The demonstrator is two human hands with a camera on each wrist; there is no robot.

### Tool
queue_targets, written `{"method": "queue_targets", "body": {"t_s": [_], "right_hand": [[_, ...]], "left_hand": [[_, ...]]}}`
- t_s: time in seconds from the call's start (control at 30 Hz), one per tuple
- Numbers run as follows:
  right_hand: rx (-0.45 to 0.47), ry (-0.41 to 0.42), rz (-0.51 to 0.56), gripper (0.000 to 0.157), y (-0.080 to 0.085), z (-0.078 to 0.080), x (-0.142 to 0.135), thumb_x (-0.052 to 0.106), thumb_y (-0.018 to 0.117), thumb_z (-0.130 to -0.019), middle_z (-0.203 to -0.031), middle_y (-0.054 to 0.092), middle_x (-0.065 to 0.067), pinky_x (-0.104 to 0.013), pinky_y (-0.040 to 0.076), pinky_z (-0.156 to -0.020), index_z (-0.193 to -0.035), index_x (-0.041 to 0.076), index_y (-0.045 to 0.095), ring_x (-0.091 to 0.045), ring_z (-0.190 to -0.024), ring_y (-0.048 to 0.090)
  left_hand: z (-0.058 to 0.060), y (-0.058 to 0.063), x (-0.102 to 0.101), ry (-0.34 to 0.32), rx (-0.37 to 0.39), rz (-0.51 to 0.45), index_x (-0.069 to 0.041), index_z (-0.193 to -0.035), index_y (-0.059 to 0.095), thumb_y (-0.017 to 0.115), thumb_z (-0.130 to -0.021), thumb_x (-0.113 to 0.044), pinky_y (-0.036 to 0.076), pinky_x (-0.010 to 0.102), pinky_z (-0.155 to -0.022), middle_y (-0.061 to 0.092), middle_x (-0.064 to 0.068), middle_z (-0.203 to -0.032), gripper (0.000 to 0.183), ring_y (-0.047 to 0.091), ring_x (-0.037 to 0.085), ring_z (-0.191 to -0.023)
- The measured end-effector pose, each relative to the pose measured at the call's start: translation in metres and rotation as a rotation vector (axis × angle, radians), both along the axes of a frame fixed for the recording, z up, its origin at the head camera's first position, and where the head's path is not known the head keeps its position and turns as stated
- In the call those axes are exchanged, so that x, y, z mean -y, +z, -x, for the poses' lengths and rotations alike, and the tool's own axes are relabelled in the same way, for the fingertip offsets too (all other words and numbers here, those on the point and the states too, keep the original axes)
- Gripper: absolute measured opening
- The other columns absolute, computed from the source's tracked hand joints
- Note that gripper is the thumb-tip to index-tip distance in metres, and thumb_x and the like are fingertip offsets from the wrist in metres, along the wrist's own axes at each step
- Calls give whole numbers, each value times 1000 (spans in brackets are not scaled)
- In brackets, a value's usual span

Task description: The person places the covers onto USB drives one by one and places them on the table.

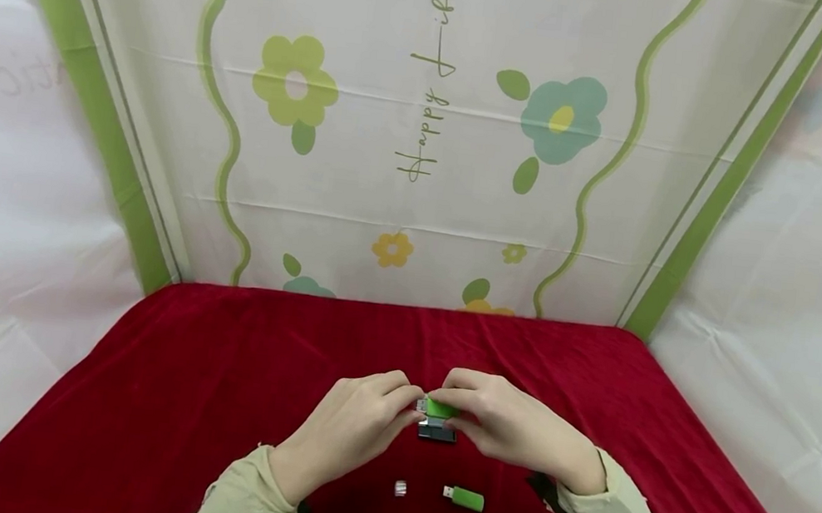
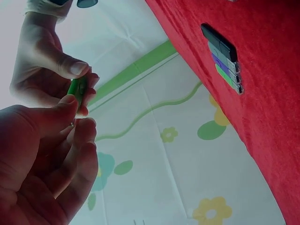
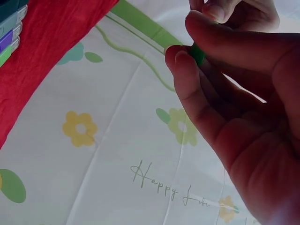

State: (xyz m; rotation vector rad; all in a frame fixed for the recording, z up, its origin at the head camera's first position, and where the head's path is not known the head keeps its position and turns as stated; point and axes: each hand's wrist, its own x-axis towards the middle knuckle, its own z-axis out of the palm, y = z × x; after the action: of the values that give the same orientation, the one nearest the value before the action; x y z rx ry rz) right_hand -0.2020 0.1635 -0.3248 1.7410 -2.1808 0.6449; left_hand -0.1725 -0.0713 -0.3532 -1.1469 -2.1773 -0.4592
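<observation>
In the head view my right hand (image 1: 506, 421) pinches the body of a green USB stick (image 1: 442, 409) between thumb and fingers. My left hand (image 1: 360, 418) meets it from the other side, thumb and fingertips pinching the stick's clear, silvery plug end. Whether that end wears a cap is too small to tell. In the left wrist view both hands hold the green stick (image 2: 75, 87) between them, mostly hidden by fingers. Closer to me on the cloth lie another green USB stick (image 1: 467, 498) with a bare metal plug and, to its left, a small clear cap (image 1: 400, 488).
A row of capped USB sticks (image 2: 220, 58), black, grey, purple and green, lies on the red cloth (image 1: 256, 374), partly behind the held stick in the head view. White printed curtains (image 1: 358, 184) stand behind and at both sides of the table.
</observation>
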Motion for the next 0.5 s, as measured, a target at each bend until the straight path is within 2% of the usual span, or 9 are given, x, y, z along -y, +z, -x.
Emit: {"method": "queue_targets", "body": {"t_s": [0.2, 0.3, 0.5], "right_hand": [[-2, -1, -1, 37, 0, -1, -1, -12, 77, -76, -89, 56, 4, -11, 45, -68, -107, 8, 71, -2, -74, 53], [30, -12, -21, 34, -1, 1, -1, -9, 77, -78, -90, 57, 5, -14, 48, -67, -109, 7, 71, -2, -75, 53], [76, -84, -69, 28, -6, 2, -2, -1, 78, -82, -94, 60, 5, -18, 50, -68, -108, 5, 72, -1, -78, 55]], "left_hand": [[0, 0, -2, 2, -4, 12, -6, -97, 72, 81, -83, -14, 41, 10, -56, 59, -3, -84, 19, 50, 5, -63], [1, -2, -2, 17, 27, 15, -8, -97, 73, 80, -84, -17, 41, 10, -54, 60, -4, -83, 18, 48, 4, -62], [0, -4, -2, 56, 91, 32, -11, -93, 74, 79, -86, -24, 38, 11, -50, 60, -7, -81, 16, 44, 1, -58]]}}
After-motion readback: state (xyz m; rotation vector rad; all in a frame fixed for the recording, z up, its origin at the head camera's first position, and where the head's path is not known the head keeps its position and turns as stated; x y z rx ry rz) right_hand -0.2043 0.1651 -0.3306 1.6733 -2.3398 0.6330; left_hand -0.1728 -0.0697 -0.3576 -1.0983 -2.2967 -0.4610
